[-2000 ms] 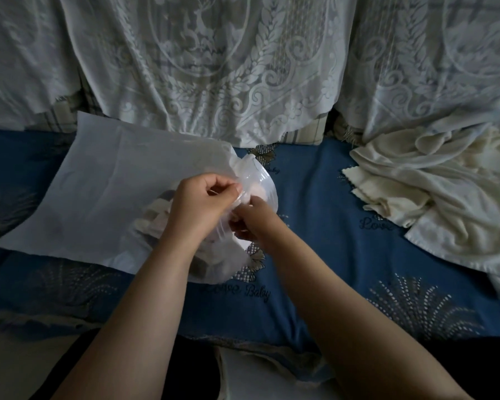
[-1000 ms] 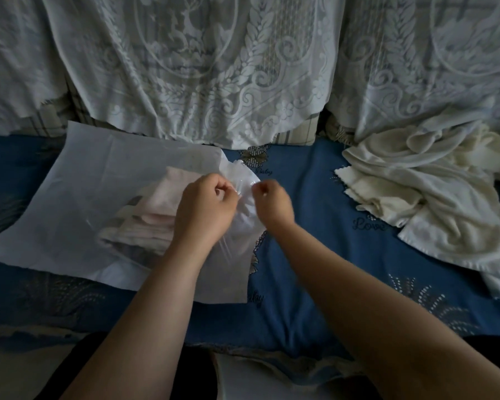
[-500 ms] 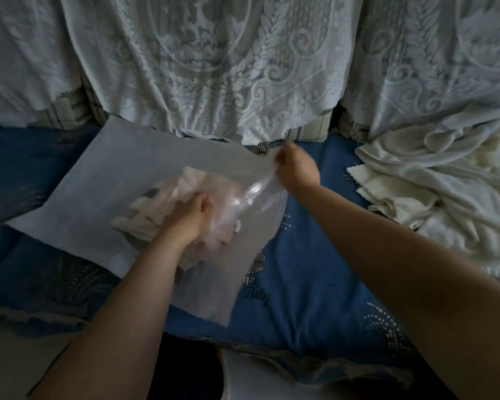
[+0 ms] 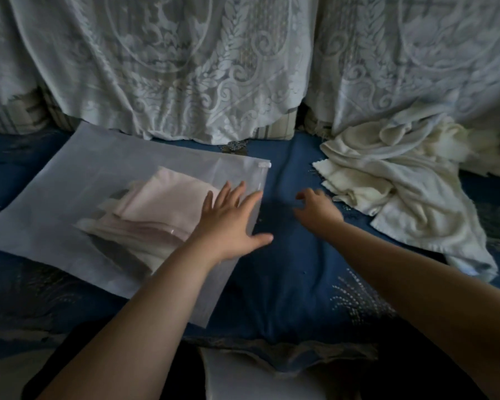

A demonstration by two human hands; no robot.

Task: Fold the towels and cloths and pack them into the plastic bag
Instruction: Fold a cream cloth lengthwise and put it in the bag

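A frosted plastic zip bag (image 4: 70, 183) lies flat on the blue bedspread at the left. Folded pale pink cloths (image 4: 156, 209) show through it. A white zip slider (image 4: 263, 164) sits at the bag's far right corner. My left hand (image 4: 228, 223) lies flat and spread on the bag's right edge, holding nothing. My right hand (image 4: 315, 206) hovers over the bare bedspread between the bag and a heap of cream towels (image 4: 401, 186), fingers apart and empty.
The blue patterned bedspread (image 4: 286, 269) covers the surface. White lace covers (image 4: 185, 67) hang over cushions along the back. The unfolded cream towels spread to the right edge of view.
My right hand has let go of the bag's zip edge and moved right and down. My left hand has flattened on the bag, which now lies flat with its mouth shut.
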